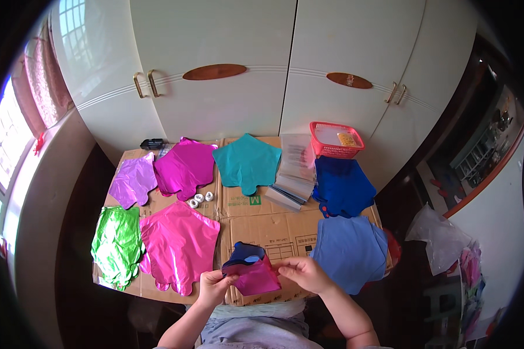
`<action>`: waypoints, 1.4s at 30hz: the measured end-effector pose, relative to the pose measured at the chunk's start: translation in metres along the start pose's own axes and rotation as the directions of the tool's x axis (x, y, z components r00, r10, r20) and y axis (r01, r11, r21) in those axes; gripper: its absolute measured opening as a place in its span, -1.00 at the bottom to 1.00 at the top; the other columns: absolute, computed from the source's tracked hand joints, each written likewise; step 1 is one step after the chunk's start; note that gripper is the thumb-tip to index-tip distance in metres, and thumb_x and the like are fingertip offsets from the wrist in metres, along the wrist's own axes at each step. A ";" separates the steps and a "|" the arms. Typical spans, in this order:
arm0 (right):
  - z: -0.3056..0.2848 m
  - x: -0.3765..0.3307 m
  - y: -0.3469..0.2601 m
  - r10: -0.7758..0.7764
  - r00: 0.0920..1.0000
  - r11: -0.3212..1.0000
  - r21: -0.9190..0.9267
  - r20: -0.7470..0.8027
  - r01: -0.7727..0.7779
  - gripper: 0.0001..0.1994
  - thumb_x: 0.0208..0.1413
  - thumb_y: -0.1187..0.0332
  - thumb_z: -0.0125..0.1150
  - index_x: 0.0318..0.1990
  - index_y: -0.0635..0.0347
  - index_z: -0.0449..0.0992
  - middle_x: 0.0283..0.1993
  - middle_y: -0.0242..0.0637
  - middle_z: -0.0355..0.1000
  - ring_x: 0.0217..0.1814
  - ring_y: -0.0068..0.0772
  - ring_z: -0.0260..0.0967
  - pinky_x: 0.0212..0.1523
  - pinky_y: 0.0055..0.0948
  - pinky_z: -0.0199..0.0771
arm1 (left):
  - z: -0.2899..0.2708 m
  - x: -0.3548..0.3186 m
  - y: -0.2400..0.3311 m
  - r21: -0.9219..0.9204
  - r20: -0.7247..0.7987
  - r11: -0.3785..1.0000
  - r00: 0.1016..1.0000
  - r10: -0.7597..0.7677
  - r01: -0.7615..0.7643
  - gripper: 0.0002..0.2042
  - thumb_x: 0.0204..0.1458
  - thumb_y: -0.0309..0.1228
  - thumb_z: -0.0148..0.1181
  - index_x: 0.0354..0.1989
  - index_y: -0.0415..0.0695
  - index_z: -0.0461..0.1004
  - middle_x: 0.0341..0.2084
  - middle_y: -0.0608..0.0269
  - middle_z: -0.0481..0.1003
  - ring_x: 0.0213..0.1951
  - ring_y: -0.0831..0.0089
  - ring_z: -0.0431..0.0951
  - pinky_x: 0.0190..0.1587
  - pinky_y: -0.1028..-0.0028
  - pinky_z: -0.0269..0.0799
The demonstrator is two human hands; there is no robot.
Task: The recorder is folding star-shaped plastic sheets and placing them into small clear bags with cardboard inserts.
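Observation:
Between my hands, over the near edge of the cardboard, is a small folded bundle of foil balloons [254,280], magenta outside with dark blue and lighter blue layers showing at its open top. My left hand [214,286] pinches its left edge between thumb and fingers. At the right edge, the thumb and fingertips of my right hand [304,273] close on the foil. Flat, star-shaped pink foil balloons [180,247] lie just left of my left hand. Light blue foil balloons [352,253] lie beside my right forearm.
Around the cardboard [262,224] lie green [117,244], lilac [133,181], purple [186,167], teal [248,163] and dark blue foil balloons [343,186]. Small white rolls [200,198], clear plastic sleeves [296,174], a pink basket [335,150] and a black object [152,143] sit farther back. Behind stands a white cabinet [215,110].

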State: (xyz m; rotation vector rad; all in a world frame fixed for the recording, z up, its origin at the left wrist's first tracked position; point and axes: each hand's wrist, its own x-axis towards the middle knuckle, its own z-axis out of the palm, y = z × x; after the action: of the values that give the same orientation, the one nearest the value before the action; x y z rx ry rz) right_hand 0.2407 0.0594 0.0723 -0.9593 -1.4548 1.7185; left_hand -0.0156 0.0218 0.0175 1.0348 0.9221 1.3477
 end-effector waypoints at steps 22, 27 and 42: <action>0.025 0.020 -0.004 -0.489 0.855 0.777 -0.534 -0.176 0.334 -0.87 0.02 0.51 0.23 -0.25 0.28 0.53 -0.39 -0.27 0.49 -0.39 -0.51 0.47 -0.43 -0.50 0.47 | 0.012 0.012 0.016 0.314 -0.035 0.949 0.999 0.006 0.005 -0.91 0.03 -0.53 0.27 -0.39 -0.33 0.59 -0.62 0.55 0.43 -0.52 0.81 0.29 -0.53 0.70 0.25; 0.029 0.017 -0.017 -0.470 0.873 0.810 -0.456 -0.130 0.368 -0.92 0.00 0.54 0.26 -0.31 0.29 0.53 -0.37 -0.31 0.48 -0.39 -0.61 0.43 -0.46 -0.61 0.42 | 0.014 0.012 0.022 0.320 -0.060 0.947 0.998 0.016 0.004 -0.90 0.03 -0.54 0.27 -0.46 -0.33 0.57 -0.64 0.56 0.39 -0.53 0.81 0.26 -0.55 0.69 0.22; 0.005 0.038 -0.010 -0.179 0.968 0.863 -0.501 -0.178 0.067 -0.83 0.07 0.34 0.24 -0.27 0.26 0.59 -0.55 -0.26 0.50 -0.55 -0.61 0.41 -0.49 -0.52 0.37 | 0.007 0.032 0.013 0.504 0.030 0.851 0.982 -0.187 0.146 -0.84 0.02 -0.44 0.30 -0.42 -0.32 0.56 -0.65 0.42 0.47 -0.54 0.77 0.37 -0.53 0.63 0.32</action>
State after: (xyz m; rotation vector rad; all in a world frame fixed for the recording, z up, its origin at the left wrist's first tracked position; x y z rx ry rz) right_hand 0.2175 0.0911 0.0782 -1.2423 -1.7987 1.1180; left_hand -0.0116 0.0529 0.0339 1.3532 1.3121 0.9287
